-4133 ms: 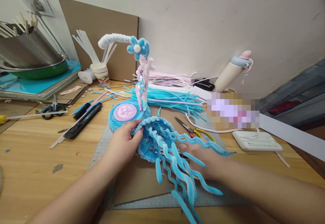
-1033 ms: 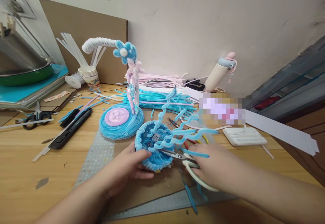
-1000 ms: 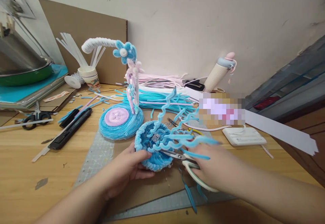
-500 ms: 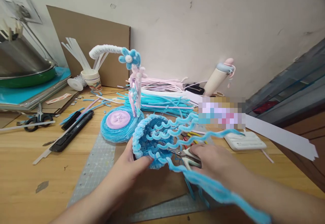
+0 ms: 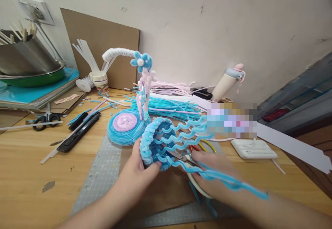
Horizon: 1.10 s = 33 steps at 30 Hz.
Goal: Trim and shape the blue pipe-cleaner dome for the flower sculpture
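A wooden surface (image 5: 31, 173) carries a grey cutting mat (image 5: 103, 177), and behind the mat stands a round blue base with a pink middle (image 5: 126, 127), just beside a pile of blue and pink pipe cleaners (image 5: 168, 104). To the left lie a black knife (image 5: 79, 135) and black scissors (image 5: 44, 120), with a stack of paper cups (image 5: 100, 80) before a cardboard sheet (image 5: 103, 45) that leans on the wall. A green pan (image 5: 33, 78) sits far left; a cream bottle (image 5: 228, 83) and a flat white box (image 5: 254, 148) are on the right.
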### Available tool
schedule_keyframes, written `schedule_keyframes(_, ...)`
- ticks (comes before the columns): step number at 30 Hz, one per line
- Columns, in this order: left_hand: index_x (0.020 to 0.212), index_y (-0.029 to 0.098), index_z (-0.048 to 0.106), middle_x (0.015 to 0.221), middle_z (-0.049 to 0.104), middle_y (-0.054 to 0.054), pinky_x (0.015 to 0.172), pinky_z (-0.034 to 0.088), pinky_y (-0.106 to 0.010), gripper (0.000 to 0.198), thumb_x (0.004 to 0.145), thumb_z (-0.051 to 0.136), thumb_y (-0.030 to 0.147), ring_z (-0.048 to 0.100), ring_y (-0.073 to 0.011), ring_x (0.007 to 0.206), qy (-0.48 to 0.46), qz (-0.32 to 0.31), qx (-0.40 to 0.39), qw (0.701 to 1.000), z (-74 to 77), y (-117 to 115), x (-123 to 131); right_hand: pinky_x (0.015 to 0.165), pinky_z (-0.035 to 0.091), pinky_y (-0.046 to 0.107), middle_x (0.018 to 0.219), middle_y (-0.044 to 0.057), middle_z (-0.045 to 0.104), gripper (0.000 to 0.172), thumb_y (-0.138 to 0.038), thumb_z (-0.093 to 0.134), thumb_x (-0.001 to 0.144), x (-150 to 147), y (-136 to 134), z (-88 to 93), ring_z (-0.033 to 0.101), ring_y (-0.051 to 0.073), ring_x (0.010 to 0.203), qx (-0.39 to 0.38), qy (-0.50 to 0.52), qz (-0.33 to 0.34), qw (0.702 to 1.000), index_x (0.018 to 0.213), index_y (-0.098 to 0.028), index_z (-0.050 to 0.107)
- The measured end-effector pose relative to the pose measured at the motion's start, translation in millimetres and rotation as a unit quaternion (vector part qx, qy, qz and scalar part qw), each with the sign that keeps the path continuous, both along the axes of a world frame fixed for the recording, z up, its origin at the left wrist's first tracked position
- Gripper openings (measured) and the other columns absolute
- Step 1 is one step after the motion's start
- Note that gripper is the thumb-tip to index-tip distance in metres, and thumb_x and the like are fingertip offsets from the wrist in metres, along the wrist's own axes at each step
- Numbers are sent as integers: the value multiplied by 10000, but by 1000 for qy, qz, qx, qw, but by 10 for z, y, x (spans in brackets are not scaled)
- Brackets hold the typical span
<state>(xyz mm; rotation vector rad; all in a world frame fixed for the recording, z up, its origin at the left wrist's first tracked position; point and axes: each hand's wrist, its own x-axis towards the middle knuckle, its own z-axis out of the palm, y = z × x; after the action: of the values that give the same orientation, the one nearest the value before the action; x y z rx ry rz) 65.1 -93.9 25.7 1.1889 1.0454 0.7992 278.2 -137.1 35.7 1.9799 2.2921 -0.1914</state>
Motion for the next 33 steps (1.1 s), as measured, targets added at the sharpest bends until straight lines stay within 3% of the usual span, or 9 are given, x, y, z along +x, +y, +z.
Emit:
schedule_keyframes(11, 1261, 187, 370, 1204, 612, -81, 1000, 387, -325, 567, 761, 625, 263, 470, -259, 1244, 29, -5, 26, 999, -10, -15, -38, 624, 385, 329, 854, 93, 690, 158, -294, 490, 837, 44, 55, -28, 639, 272, 804, 15, -49, 21, 998, 875, -187, 600)
schedule_keyframes(21, 1274, 189, 371, 1290, 566, -92, 1032, 368, -326, 552, 789, 624, 256, 449, -257, 1273, 11, -15, 36, 999, -39, -18, -36, 606, 335, 319, 811, 80, 683, 157, -290, 455, 852, 78, 74, -108, 626, 241, 749, 76, -60, 53, 994, 827, -202, 583)
schedule_keyframes(24, 1286, 188, 359, 1340, 532, -100, 1032, 371, -326, 580, 778, 632, 246, 445, -257, 1279, 1, -25, 24, 999, -41, -38, -20, 538, 283, 323, 684, 85, 665, 186, -328, 484, 827, 85, 95, -103, 623, 251, 639, 49, -73, 52, 995, 771, -203, 610)
schedule_keyframes(30, 1263, 181, 374, 1320, 550, -104, 1014, 384, -322, 569, 764, 634, 262, 454, -260, 1264, 12, -18, 20, 1000, -23, -26, -31, 587, 327, 319, 876, 98, 685, 234, -369, 448, 854, 32, 130, -36, 638, 263, 770, 33, -54, 47, 997, 858, -189, 598)
schedule_keyframes(33, 1280, 195, 384, 1300, 570, -88, 1013, 381, -329, 575, 765, 631, 261, 462, -261, 1254, 24, -13, 20, 999, -27, -14, -51, 574, 308, 308, 769, 86, 670, 219, -350, 461, 845, 46, 131, -68, 623, 249, 720, 35, -70, 54, 995, 847, -189, 610)
